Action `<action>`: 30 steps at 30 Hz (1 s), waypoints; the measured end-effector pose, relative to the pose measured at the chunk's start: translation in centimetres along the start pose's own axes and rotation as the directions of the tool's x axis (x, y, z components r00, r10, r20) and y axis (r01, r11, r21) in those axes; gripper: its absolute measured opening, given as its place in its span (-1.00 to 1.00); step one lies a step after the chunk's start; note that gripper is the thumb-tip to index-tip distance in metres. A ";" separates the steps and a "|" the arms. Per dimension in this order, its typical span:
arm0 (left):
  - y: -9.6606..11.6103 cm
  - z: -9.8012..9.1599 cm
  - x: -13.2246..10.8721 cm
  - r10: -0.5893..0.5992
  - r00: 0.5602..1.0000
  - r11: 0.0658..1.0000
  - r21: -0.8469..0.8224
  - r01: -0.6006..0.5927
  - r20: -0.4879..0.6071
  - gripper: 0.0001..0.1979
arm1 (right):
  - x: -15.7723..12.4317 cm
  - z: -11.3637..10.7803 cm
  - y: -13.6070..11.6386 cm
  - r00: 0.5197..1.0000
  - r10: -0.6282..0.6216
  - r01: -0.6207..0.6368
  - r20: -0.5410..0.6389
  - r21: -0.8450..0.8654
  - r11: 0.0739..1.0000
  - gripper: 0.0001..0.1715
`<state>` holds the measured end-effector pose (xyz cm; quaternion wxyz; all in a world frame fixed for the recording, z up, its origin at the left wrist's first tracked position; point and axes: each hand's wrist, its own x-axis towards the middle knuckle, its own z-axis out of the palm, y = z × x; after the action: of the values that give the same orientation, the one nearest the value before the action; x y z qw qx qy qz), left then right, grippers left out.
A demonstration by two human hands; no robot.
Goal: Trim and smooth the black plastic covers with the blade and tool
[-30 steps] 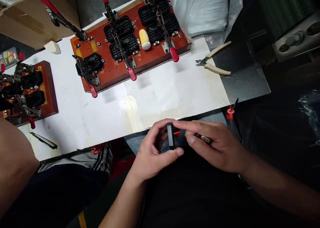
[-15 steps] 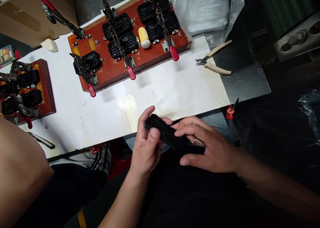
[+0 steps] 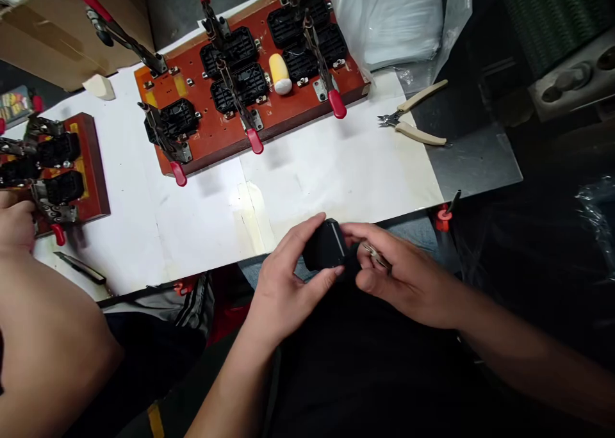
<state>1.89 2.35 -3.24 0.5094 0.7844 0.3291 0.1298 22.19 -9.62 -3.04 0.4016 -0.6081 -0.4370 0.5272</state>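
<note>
Over my lap, just below the table's front edge, my left hand [image 3: 283,284] pinches a small black plastic part [image 3: 325,249] between thumb and fingers. My right hand [image 3: 408,278] touches the same part from the right, with a small metal piece [image 3: 373,253] held between its fingertips. Part of the black piece is hidden by my fingers.
A red-brown clamp fixture [image 3: 288,114] with red-handled toggle clamps, black parts and a yellow-white cylinder [image 3: 279,74] lies on the white table [image 3: 206,214]. Cream-handled cutters [image 3: 416,114] lie right. A second fixture [image 3: 91,169], a co-worker's hand [image 3: 16,223] and a knife [image 3: 79,266] are left. A plastic bag [image 3: 398,15] sits behind.
The black part has been turned in my hands: edge-on a second ago, then tilted flat, now showing a broad face. The co-worker's hand has come into view at the left fixture.
</note>
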 end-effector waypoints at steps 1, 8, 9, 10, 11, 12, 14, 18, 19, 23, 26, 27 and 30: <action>0.0 -0.2 -0.1 -0.051 0.999 0.996 -0.078 0.052 0.010 -0.25 | -0.1 -0.4 0.2 0.999 -0.026 0.027 0.038 -0.027 0.999 -0.33; 0.2 -0.7 -0.3 -0.154 0.987 0.933 -0.323 0.161 0.045 -0.34 | -0.6 -1.3 -0.1 0.967 -0.253 0.244 -0.009 -0.230 0.942 -0.61; 0.3 -0.7 -0.2 -0.152 0.987 0.932 -0.327 0.160 0.049 -0.34 | -0.6 -1.2 -0.2 0.955 -0.295 0.282 -0.020 -0.237 0.930 -0.61; 0.4 -0.7 -0.2 -0.147 0.988 0.932 -0.328 0.156 0.053 -0.33 | -0.5 -1.1 -0.4 0.943 -0.331 0.314 -0.030 -0.242 0.918 -0.61; 0.4 -0.7 -0.2 -0.140 0.988 0.932 -0.329 0.151 0.057 -0.33 | -0.5 -0.9 -0.5 0.933 -0.357 0.337 -0.038 -0.247 0.909 -0.61; 0.4 -0.7 -0.2 -0.136 0.989 0.933 -0.329 0.148 0.058 -0.33 | -0.4 -0.8 -0.6 0.926 -0.374 0.354 -0.039 -0.249 0.901 -0.62; 0.4 -0.7 -0.2 -0.136 0.989 0.932 -0.331 0.149 0.060 -0.33 | -0.2 -0.6 -0.6 0.921 -0.389 0.370 -0.030 -0.244 0.896 -0.64; 0.3 -0.6 -0.4 -0.141 0.988 0.931 -0.331 0.157 0.069 -0.31 | 0.1 -0.6 -0.3 0.911 -0.412 0.395 -0.014 -0.252 0.883 -0.64; 0.2 -0.6 -0.4 -0.140 0.988 0.931 -0.329 0.156 0.073 -0.30 | 0.1 -0.6 -0.2 0.910 -0.414 0.398 -0.011 -0.258 0.881 -0.64; 0.3 -0.8 -0.4 -0.128 0.988 0.931 -0.333 0.150 0.087 -0.30 | 0.2 -0.7 0.0 0.908 -0.419 0.398 -0.018 -0.278 0.874 -0.66; 0.3 -0.9 -0.3 -0.122 0.988 0.930 -0.336 0.149 0.099 -0.32 | 0.2 -0.6 0.0 0.899 -0.437 0.411 -0.026 -0.296 0.862 -0.67; 0.2 -0.9 -0.3 -0.122 0.987 0.929 -0.338 0.150 0.101 -0.33 | 0.3 -0.6 0.0 0.896 -0.442 0.416 -0.024 -0.297 0.859 -0.67; 0.2 -1.0 -0.3 -0.103 0.988 0.932 -0.337 0.136 0.115 -0.33 | 0.5 -0.8 0.0 0.893 -0.449 0.416 -0.035 -0.320 0.851 -0.67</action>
<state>1.25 2.82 -2.62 0.6607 0.6671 0.3238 0.1165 23.06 -9.19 -3.11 0.4346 -0.5762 -0.6160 0.3157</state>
